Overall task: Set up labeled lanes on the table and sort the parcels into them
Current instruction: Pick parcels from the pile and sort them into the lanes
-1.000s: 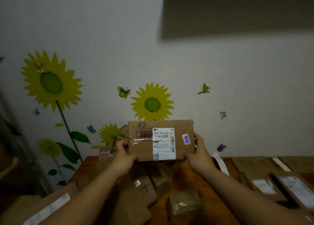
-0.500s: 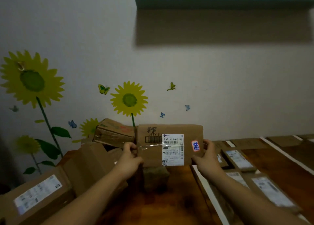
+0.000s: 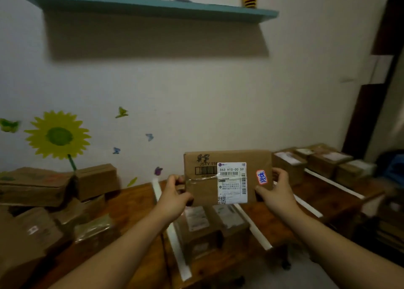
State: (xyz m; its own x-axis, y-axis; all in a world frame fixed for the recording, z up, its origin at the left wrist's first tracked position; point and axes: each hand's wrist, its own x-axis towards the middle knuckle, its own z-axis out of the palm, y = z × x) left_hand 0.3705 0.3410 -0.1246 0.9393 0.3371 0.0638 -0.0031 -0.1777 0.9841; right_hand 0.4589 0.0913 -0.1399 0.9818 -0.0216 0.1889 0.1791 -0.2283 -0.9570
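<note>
Head view: left hand, right hand fingers curled on parcel ends; carried off 9 o'clock pile to lanes; I expect placement.

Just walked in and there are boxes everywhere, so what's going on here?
A person holds one cardboard parcel up with both hands, the left hand and the right hand gripping its ends, label facing them. White strips split the wooden table below into lanes; some hold parcels, and more boxes are piled at the left.
</note>
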